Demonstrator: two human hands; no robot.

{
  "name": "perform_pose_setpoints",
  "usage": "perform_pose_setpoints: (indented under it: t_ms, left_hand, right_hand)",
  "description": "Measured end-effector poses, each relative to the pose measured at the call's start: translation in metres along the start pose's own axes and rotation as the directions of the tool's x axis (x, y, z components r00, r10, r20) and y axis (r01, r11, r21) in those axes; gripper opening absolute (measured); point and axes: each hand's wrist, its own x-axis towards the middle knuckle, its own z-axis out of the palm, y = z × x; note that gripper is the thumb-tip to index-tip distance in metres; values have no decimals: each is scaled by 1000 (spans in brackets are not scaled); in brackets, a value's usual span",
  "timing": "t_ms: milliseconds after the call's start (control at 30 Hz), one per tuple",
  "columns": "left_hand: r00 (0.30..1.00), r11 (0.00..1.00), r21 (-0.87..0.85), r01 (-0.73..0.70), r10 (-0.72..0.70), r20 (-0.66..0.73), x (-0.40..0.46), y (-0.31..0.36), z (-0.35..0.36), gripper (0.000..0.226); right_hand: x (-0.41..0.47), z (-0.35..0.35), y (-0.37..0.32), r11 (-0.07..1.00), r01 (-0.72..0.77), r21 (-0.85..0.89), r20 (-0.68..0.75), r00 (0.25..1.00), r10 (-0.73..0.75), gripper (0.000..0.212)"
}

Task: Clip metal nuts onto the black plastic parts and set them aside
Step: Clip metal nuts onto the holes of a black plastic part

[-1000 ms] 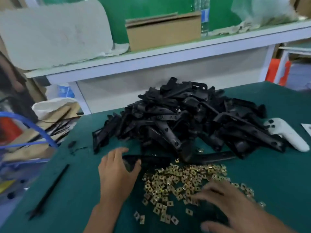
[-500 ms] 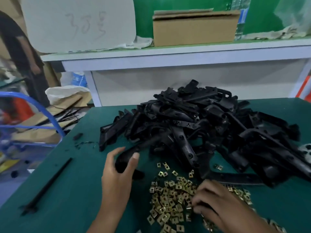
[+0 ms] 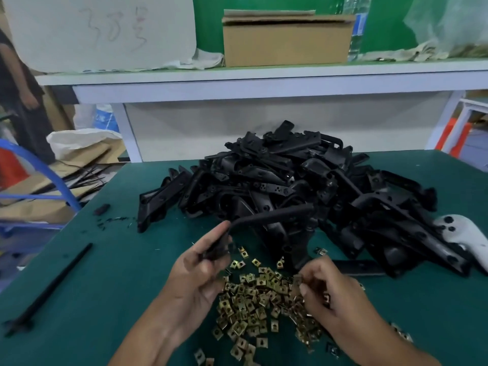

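even, soft indoor light, shadows faint. right hand (image 3: 327, 294) smeared by motion blur. wide-angle bending bows the shelf (image 3: 264, 75); edges look soft and slightly hazy.

The parts pile (image 3: 303, 191) lies behind the scattered nuts (image 3: 253, 299) on the table (image 3: 79, 299).

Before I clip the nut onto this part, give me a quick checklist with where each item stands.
1. Part held by left hand: ok, gripped at its near end.
2. Nut in right hand: ok, pinched at the fingertips.
3. Nut's open side facing the part: cannot tell, too blurred.
4. Nut and part brought together: not ok, clearly apart.
5. More nuts within reach: ok, heap lies under both hands.
6. Room to set it aside: ok, bare green table on the left.
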Motion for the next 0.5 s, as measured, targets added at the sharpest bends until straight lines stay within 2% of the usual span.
perform_pose_setpoints:
  t_ms: [67, 100, 200, 267, 400, 500]
  left_hand:
    - [999, 999, 41, -29, 29, 19, -1, 2, -1, 91]
    - [999, 996, 82, -47, 46, 13, -1, 3, -1, 87]
    - [992, 980, 165, -112, 121, -44, -2, 3, 2, 78]
    - [980, 973, 183, -144, 166, -113, -2, 2, 3, 72]
    - [947, 965, 183, -188, 227, -225, 2, 3, 0, 46]
    - [964, 987, 62, -151, 161, -210, 0, 4, 0, 48]
  right_hand:
    - [-1, -2, 0, 1000, 20, 5, 0, 1000, -20, 43]
    - [-1, -2, 0, 1000, 18, 21, -3, 1000, -18, 44]
    - [0, -3, -4, 989, -30, 144, -6, 1000, 31, 22]
    - [1, -3, -7, 938, -128, 323, 52, 992, 117, 18]
    - [8, -5, -8, 690, -246, 681, 107, 965, 238, 24]
    - [12, -9, -7, 433, -227, 872, 102, 951, 293, 30]
